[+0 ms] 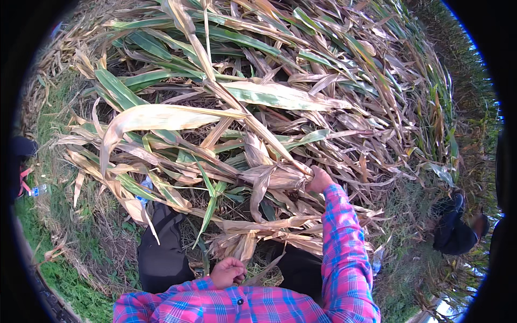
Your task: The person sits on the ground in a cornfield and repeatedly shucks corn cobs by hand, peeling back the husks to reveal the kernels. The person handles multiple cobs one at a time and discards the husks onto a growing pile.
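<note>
A long dry corn stalk slants from the upper middle down to my right hand, which is closed round its lower end. Beside that hand, a husk-covered ear of corn lies against the stalk, its husk dry and tan. Another pale husk points upward just behind it. Close to my body, between my knees, my left hand is closed with its fingers curled in. What it may hold is hidden. A broad, pale dry leaf arches from the stalk toward the left.
Cut corn stalks and leaves are heaped ahead of me. Plastic bottles lie at the left, by my left knee and at the right. Another person's dark-clothed leg is at the right, near standing corn.
</note>
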The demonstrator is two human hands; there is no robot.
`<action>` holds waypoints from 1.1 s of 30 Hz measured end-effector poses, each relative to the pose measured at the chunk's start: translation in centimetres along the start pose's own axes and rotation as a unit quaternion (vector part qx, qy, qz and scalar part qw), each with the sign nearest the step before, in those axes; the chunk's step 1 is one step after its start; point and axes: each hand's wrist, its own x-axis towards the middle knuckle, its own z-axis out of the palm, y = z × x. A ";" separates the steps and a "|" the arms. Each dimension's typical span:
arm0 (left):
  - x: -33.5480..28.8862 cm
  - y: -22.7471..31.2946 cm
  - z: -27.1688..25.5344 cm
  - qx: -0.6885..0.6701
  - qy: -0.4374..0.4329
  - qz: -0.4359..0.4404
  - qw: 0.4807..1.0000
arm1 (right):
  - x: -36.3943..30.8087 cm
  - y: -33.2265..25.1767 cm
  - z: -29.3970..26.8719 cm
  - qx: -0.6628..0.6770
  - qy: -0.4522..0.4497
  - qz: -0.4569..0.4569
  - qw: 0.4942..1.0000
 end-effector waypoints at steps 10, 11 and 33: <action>-1.5 -1.8 0.4 0.134 -0.164 0.301 0.930 | -13.8 -11.0 14.3 0.015 -0.337 -0.111 0.935; -1.6 -1.6 0.2 0.130 -0.167 0.354 0.911 | -15.4 -11.7 15.9 -0.011 -0.323 -0.098 0.941; -0.6 8.6 2.5 0.144 -0.021 0.515 0.845 | -30.2 -10.5 18.6 -0.025 0.326 -0.257 0.909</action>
